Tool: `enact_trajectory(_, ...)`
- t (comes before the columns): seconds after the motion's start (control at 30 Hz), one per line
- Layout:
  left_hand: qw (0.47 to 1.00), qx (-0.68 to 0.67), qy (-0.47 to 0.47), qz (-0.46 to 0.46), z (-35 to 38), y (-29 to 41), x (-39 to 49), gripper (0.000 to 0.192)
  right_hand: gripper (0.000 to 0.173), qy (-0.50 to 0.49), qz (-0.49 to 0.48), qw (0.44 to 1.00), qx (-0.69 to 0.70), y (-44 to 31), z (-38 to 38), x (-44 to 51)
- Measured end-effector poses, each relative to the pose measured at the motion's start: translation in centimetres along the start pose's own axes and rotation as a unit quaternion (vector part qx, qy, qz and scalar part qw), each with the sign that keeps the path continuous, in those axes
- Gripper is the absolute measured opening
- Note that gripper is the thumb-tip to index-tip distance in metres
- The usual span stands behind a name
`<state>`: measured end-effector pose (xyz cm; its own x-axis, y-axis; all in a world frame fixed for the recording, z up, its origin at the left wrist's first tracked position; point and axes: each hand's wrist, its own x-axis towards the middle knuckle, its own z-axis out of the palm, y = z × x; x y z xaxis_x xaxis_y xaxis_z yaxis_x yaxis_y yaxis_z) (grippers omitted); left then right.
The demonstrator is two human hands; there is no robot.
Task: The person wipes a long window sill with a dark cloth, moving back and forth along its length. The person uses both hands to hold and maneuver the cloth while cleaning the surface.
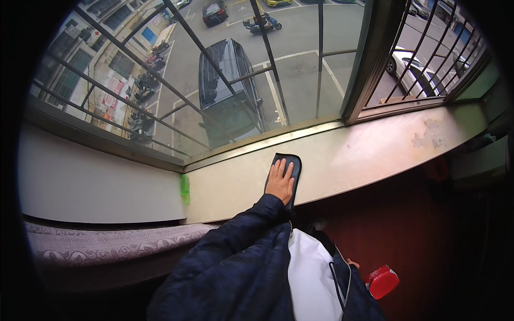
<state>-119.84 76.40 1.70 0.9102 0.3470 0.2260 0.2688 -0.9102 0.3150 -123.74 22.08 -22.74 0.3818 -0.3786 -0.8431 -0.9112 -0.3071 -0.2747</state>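
My left hand (280, 182) lies palm down on a flat dark case (297, 168) with a rounded corner and black edging. Its fingers are slightly spread and do not wrap around the case. Beneath it is the cream windowsill (229, 180), with the case's lower end reaching the front edge. Of my right hand (353, 263), only a small part shows low beside the jacket, the rest hidden by clothing. Close to those fingers is a red packet (382, 281) bearing writing; whether the hand holds it I cannot tell.
A translucent green plastic item (184, 189) stands in the sill's left corner. Window glass (297, 92) and metal bars rise behind the sill, above a car park. Patterned fabric (116, 242) lies along the left, and reddish-brown floor (385, 224) shows below. Paint peels (429, 134) on the right sill.
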Motion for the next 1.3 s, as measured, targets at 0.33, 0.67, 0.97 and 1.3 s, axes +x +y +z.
enact_trajectory(0.33, 0.992, 0.064, 0.012, -0.108, 1.1, 3.3, 3.1, 0.065, 0.022, -0.040, -0.098, 0.972, -0.210, 2.0, -1.2, 0.9)
enact_trajectory(0.67, 0.997, 0.066, 0.007, -0.041, 3.1, 7.0, 6.9, 0.071, 0.018, -0.100, -0.158, 0.977, 0.101, -11.7, -1.3, 1.2)
enact_trajectory(0.97, 0.997, 0.010, 0.054, -0.054, 7.8, 8.5, 10.0, 0.054, 0.014, 0.006, -0.096, 0.986, -0.137, -1.3, -6.0, 0.6)
enact_trajectory(1.3, 0.999, -0.020, 0.029, 0.005, 11.8, 18.3, 14.9, 0.059, 0.028, -0.008, -0.092, 0.992, -0.088, -1.2, -11.4, 3.2)
